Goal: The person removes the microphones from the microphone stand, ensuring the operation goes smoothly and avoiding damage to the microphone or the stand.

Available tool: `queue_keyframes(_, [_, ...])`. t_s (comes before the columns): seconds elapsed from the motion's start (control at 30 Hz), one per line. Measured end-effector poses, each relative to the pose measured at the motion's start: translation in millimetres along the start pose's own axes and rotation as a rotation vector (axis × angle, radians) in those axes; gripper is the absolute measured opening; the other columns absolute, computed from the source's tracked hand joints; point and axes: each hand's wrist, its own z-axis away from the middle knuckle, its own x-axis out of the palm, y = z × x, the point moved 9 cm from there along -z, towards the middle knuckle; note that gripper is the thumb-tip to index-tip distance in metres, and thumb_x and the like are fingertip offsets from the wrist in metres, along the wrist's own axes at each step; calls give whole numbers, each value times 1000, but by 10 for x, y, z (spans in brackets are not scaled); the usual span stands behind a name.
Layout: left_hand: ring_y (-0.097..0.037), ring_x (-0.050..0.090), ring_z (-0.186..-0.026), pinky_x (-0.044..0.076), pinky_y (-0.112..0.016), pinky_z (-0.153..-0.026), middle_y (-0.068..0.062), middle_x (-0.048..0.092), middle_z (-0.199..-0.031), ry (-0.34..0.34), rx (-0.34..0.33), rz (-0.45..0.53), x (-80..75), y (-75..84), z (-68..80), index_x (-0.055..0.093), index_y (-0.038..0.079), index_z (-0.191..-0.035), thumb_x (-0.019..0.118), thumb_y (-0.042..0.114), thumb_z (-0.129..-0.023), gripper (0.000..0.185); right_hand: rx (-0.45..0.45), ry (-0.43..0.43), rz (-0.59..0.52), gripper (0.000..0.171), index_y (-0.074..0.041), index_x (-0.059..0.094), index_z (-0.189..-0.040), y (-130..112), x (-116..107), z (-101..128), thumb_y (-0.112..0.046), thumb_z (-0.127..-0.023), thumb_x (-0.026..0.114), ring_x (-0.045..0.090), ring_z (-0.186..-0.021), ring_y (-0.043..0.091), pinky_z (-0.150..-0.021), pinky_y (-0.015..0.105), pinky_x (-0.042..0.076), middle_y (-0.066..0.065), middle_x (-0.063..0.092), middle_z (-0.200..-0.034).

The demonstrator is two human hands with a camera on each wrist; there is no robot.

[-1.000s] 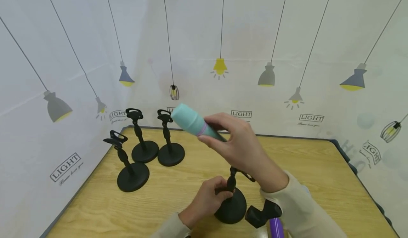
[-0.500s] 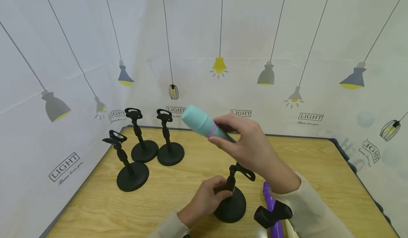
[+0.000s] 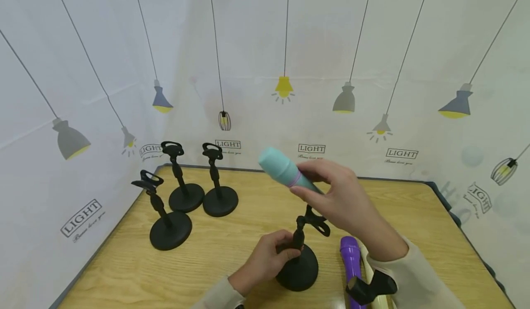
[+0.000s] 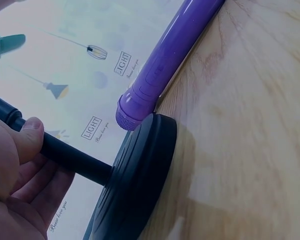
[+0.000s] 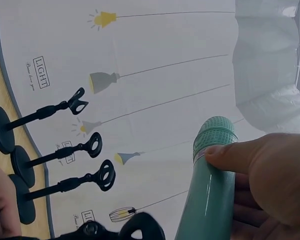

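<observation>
My right hand [image 3: 348, 198] grips a teal microphone [image 3: 278, 164] just below its mesh head, thumb on one side; the head tilts up to the left. The microphone's lower end is hidden behind the hand in the head view. Below it stands a black desk microphone stand [image 3: 299, 272] with a round base. Its clip [image 3: 319, 224] is empty and tips to the right, under the right hand. My left hand [image 3: 267, 256] pinches the stand's stem between thumb and fingers. In the left wrist view a purple microphone [image 4: 160, 65] lies beyond the stand's base [image 4: 145, 170].
Three more black stands, one at the front [image 3: 170, 231] and two behind it [image 3: 186, 197] [image 3: 220, 201], occupy the table's left side with empty clips. Right of my stand, a cream microphone [image 3: 378, 302] lies beside the purple one, partly under the right forearm. Printed fabric walls border the wooden table [image 3: 223, 258].
My right hand has carried the teal microphone to the right and slightly down, uncovering the stand's clip and more of the purple microphone. The left hand keeps its hold on the stem.
</observation>
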Motion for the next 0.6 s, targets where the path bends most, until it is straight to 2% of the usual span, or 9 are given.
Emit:
queue_keyframes(0.17, [-11,77,-109,60,-22,-98,-10,81,-119,-6,0,-8,0,2,4,75,11,-117,76,11,-101,17,45,3,9,37,-11,75,-130,105,-66,83,-13,-94,85,76,-112,19,-95,38,64,2,79,-122])
queue_keyframes(0.27, [-9,77,-108,60,-21,-97,-5,81,-117,1,-23,-11,-4,-11,6,76,13,-117,76,11,-100,17,60,8,13,37,-11,75,-130,155,-103,119,-13,-95,85,76,-112,19,-95,36,64,1,79,-123])
queue_keyframes(0.43, [-9,77,-109,59,-21,-97,-3,81,-118,3,-58,-4,-3,-35,7,76,15,-117,77,12,-100,17,85,19,31,35,-10,76,-127,237,-152,179,-15,-95,85,77,-110,20,-95,38,64,3,79,-119])
queue_keyframes(0.53, [-10,76,-110,59,-21,-97,-3,81,-118,0,-56,-2,0,-32,11,76,15,-118,77,13,-100,17,100,27,41,33,-8,76,-126,292,-189,227,-15,-95,85,77,-109,21,-96,41,65,4,79,-118])
queue_keyframes(0.6, [-10,76,-110,59,-20,-97,-3,81,-119,-2,-48,-5,2,-24,12,76,15,-118,76,13,-101,17,112,33,48,33,-8,76,-127,337,-220,268,-15,-95,85,77,-108,22,-97,38,64,4,79,-118])
